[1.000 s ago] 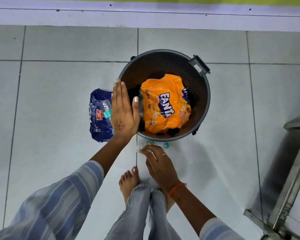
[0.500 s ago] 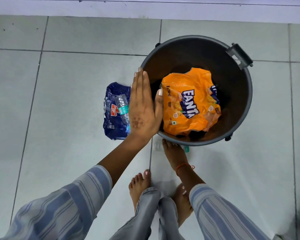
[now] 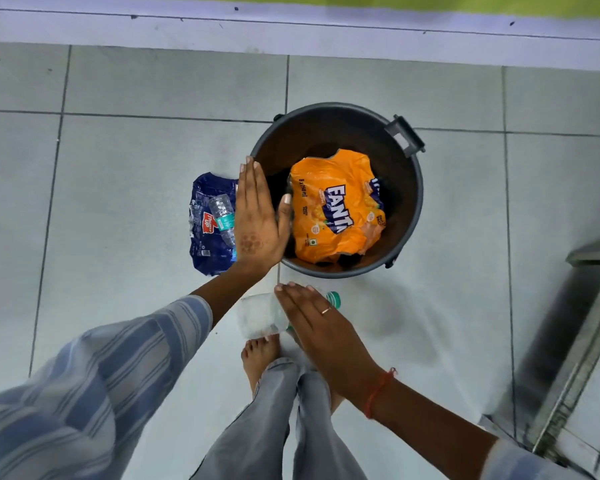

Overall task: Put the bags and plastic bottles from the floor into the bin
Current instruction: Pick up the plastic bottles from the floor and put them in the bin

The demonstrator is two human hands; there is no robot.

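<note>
A dark grey bin [image 3: 414, 202] stands on the tiled floor with an orange Fanta bag [image 3: 336, 206] inside it. Left of the bin a blue Thums Up bag [image 3: 205, 244] lies flat with a crushed clear bottle [image 3: 222, 216] on top. My left hand [image 3: 257, 220] hovers flat over the bin's left rim, fingers straight, holding nothing. My right hand [image 3: 319, 327] is in front of the bin, wrapped over a clear plastic bottle [image 3: 260, 315] with a green cap [image 3: 334, 299]. The bottle looks lifted off the floor, and its middle is hidden by my fingers.
My bare foot [image 3: 257, 358] and grey trousers stand just below the bottle. A metal frame [image 3: 568, 375] runs along the right side. A pale wall skirting [image 3: 291, 32] borders the floor behind the bin.
My right hand reached down to the clear bottle on the floor by the bin and now grips it, raised toward me. My left hand stayed over the bin's left rim.
</note>
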